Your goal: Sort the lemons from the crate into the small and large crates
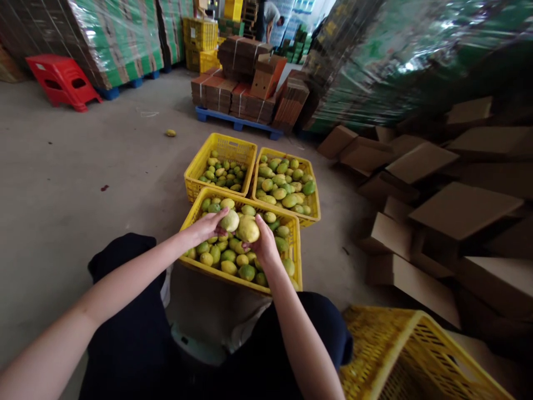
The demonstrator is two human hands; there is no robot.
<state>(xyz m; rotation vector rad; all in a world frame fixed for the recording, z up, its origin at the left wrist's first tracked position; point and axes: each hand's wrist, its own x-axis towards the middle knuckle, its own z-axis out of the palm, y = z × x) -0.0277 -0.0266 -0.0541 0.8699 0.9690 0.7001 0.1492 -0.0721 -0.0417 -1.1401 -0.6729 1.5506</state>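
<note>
Over the near crate (189, 219), the left hand (205, 226) and right hand (263, 240) each have fingers clamped on a fruit, pale fruit (230, 221) and yellow fruit (247, 229), with many fruits left beneath, sorting seemingly unfinished.

Looked like a fruit packing warehouse: bare grey concrete floor (83, 183), tall plastic-wrapped pallets of flattened green cartons (120, 39), bundles of brown folded cardboard on a blue pallet (241, 83), and yellow plastic crates of green-yellow fruit (287, 186).
</note>
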